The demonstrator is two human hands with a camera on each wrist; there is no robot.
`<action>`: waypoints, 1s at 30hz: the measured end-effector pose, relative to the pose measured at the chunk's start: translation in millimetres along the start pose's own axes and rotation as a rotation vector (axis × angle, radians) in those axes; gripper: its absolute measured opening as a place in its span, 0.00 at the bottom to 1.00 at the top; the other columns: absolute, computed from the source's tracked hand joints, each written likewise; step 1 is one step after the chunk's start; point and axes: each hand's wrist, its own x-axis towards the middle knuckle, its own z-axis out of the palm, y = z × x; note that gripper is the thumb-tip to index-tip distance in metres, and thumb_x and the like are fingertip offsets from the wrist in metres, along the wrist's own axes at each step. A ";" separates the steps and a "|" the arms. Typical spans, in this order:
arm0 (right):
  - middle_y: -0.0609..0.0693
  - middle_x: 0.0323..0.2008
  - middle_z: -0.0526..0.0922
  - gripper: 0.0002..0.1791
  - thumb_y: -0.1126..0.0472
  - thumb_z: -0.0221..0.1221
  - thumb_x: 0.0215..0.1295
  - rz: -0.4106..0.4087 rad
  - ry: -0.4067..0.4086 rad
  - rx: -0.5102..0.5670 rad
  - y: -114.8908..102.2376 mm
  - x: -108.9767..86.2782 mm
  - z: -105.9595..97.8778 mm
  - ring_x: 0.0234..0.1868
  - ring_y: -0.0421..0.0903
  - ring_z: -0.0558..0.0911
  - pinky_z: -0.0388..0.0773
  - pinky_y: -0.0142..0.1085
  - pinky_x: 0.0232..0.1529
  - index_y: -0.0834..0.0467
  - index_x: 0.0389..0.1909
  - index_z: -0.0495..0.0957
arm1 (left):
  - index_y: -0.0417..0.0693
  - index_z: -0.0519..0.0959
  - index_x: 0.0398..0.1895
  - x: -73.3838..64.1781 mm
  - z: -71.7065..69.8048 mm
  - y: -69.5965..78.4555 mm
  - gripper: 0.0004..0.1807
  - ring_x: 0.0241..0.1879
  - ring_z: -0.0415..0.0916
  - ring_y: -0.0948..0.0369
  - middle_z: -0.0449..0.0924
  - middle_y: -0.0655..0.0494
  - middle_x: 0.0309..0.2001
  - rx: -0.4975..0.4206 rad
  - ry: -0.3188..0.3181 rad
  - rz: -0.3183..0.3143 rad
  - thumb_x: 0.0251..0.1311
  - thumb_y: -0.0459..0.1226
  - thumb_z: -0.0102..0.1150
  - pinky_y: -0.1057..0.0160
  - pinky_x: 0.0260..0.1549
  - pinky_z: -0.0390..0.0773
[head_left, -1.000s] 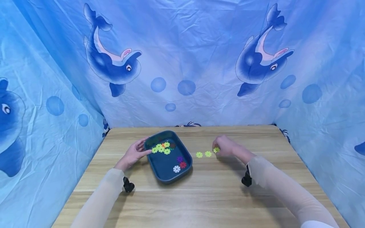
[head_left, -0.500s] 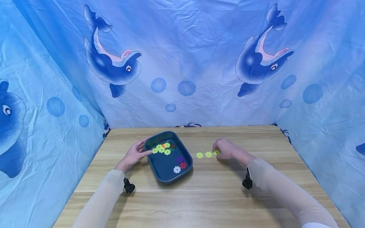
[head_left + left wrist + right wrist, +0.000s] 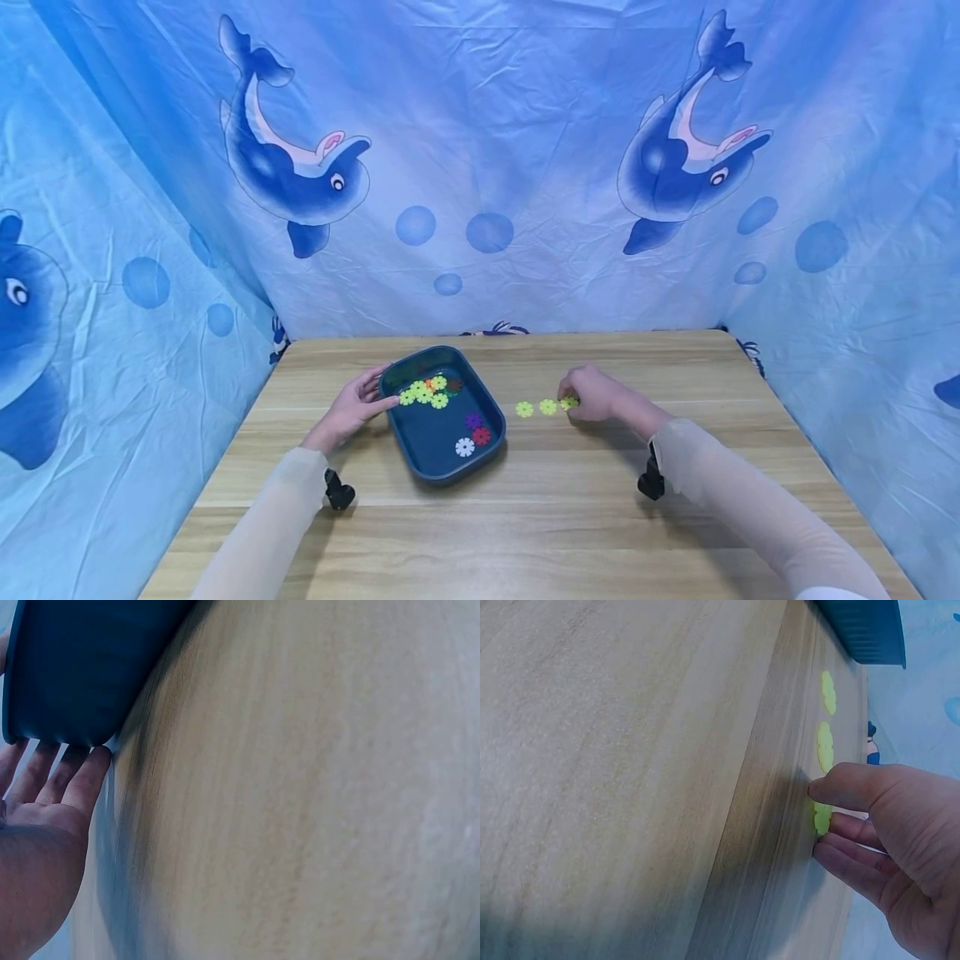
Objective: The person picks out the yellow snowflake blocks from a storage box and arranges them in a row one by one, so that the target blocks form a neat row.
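A dark blue tray (image 3: 442, 477) stands on the wooden table. My left hand (image 3: 351, 408) holds its left side, thumb over the rim and fingers along the outer wall; in the left wrist view the fingers (image 3: 86, 784) touch the tray. Inside lie several yellow-green snowflake discs (image 3: 424, 395), plus a white disc (image 3: 465, 447), a red disc (image 3: 482, 436) and a purple disc (image 3: 474, 421). Right of the tray, my right hand (image 3: 596, 393) has thumb and fingers around a yellow-green snowflake disc (image 3: 822, 819) at the table surface, partly hidden by the hand.
Two more yellow-green discs, a left one (image 3: 524, 409) and a middle one (image 3: 548, 407), lie in a row between tray and right hand. Orange, brown and green discs are partly covered in the tray. A blue dolphin-print curtain (image 3: 495, 167) encloses the table (image 3: 517, 533).
My right hand has lowered the yellow-green disc slightly to the table at the row's right end. The left hand and the tray stay in place.
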 end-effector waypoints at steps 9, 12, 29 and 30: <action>0.52 0.40 0.91 0.11 0.65 0.71 0.60 0.023 -0.003 0.068 3.5 0.6 -4.2 0.40 0.45 0.87 0.88 0.40 0.46 0.60 0.44 0.89 | 0.48 0.55 0.86 0.2 1.9 -0.4 0.44 0.81 0.59 0.37 0.58 0.35 0.82 -0.006 0.002 0.009 0.72 0.39 0.68 0.72 0.60 0.80; 0.54 0.42 0.92 0.10 0.65 0.69 0.65 0.034 0.012 0.081 2.6 3.8 -9.1 0.42 0.48 0.89 0.89 0.44 0.49 0.61 0.46 0.89 | 0.48 0.55 0.86 0.6 1.6 -1.2 0.45 0.81 0.58 0.37 0.58 0.34 0.82 -0.011 -0.005 0.011 0.73 0.39 0.67 0.71 0.61 0.80; 0.57 0.50 0.91 0.14 0.64 0.61 0.72 0.012 -0.004 0.037 -43.5 67.8 -39.7 0.54 0.54 0.88 0.87 0.47 0.59 0.62 0.53 0.87 | 0.50 0.55 0.86 -3.8 1.8 0.7 0.43 0.81 0.59 0.38 0.57 0.36 0.83 -0.014 0.011 -0.008 0.74 0.39 0.66 0.73 0.60 0.79; 0.57 0.50 0.91 0.14 0.65 0.61 0.71 0.005 0.002 0.036 -47.3 71.9 -41.6 0.54 0.54 0.88 0.87 0.46 0.59 0.62 0.54 0.87 | 0.49 0.55 0.86 -3.8 2.1 0.9 0.44 0.81 0.58 0.38 0.57 0.36 0.83 -0.013 0.006 -0.004 0.74 0.39 0.66 0.73 0.60 0.79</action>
